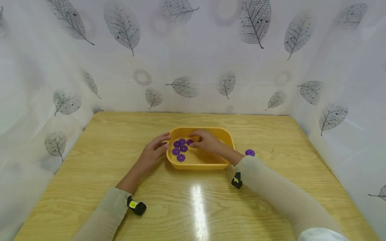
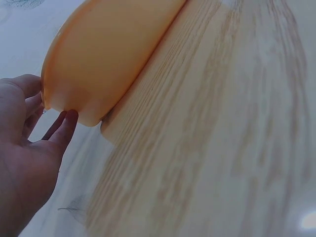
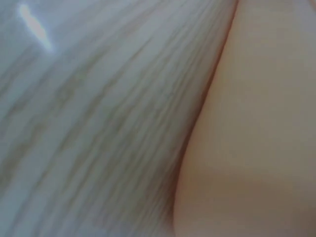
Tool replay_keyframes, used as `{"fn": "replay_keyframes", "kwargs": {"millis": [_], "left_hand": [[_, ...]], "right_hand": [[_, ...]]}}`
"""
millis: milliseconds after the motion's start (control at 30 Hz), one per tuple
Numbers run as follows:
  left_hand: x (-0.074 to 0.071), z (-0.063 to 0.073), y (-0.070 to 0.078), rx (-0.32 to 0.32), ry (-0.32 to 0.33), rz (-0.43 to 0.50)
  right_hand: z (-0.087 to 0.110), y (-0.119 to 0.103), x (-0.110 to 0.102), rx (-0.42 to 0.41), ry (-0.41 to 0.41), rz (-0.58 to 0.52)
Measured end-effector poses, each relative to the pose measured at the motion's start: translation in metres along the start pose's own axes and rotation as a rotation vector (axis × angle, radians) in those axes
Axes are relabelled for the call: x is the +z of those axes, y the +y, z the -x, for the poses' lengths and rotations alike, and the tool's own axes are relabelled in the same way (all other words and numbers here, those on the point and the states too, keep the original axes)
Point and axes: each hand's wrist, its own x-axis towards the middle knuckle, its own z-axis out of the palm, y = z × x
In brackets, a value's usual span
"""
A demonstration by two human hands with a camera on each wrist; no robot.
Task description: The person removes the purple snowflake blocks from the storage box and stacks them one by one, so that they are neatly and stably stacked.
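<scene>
A yellow-orange plastic basin (image 1: 199,166) stands on the table, seen side-on in both wrist views. Several small purple flower-shaped pieces (image 1: 181,157) lie at its left end. My right hand (image 1: 208,141) reaches in over the basin's right side, its thumb and index finger pinching one purple flower-shaped piece (image 1: 189,142) beside the others. The right wrist view shows the basin wall (image 3: 252,128) but not that hand. At the left end, my left hand (image 1: 152,150) touches the outer wall with its fingertips; its thumb (image 2: 70,121) lies against the wall in the left wrist view.
Another purple flower-shaped piece (image 1: 250,152) lies on the table right of the basin, close to the right forearm. The wooden table (image 1: 169,207) is bordered by a leaf-patterned white curtain (image 1: 196,60) at the back and sides. Each wrist carries a small black camera (image 1: 138,208).
</scene>
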Motion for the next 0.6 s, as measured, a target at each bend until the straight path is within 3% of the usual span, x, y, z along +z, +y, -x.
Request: {"fn": "replay_keyframes", "kwargs": {"millis": [167,600], "left_hand": [[-0.0004,0.0002,-0.0008,0.011,-0.001,-0.009],[0.0007,0.0013,-0.0001,0.011,0.003,-0.018]], "right_hand": [[0.0009,-0.0007,0.0043,0.027,-0.026,0.009],[0.0016,0.0034,0.0093,0.008,-0.047,0.125]]}}
